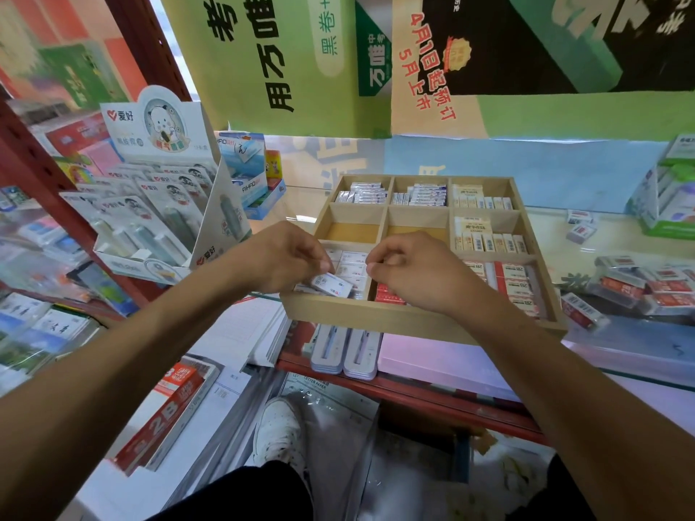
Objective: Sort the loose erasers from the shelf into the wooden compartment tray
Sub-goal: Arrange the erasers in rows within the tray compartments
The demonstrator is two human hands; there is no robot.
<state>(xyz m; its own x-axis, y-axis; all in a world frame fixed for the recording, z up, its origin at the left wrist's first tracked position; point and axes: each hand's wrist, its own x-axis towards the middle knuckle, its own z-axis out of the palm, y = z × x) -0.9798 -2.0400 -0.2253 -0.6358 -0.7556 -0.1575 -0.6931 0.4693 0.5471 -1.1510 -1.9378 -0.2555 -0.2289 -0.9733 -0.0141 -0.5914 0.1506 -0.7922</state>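
A cardboard display stand of carded correction tapes stands just left of the wooden compartment tray, and below the tray's front wall lie two white pen cases, a pink sheet and stacks of paper. Loose erasers lie on the glass shelf to the right of the tray, more of them wrapped in clear packs nearer the front. The left hand hovers over the near-left compartment, its fingers curled round a white eraser with a blue band; the eraser's long axis runs left to right, tilted slightly down toward the right, just above white erasers already lying there. The right hand hangs over the near-middle compartment with red erasers under it, its fingertips drawn together; whether they pinch anything cannot be told. The two middle-row compartments at left and centre show bare wood. The near-right compartment's sleeves read "2B". The stand carries a red heart logo, and a blue box behind it reads "AIHAO". A red box lower left also reads "2B".
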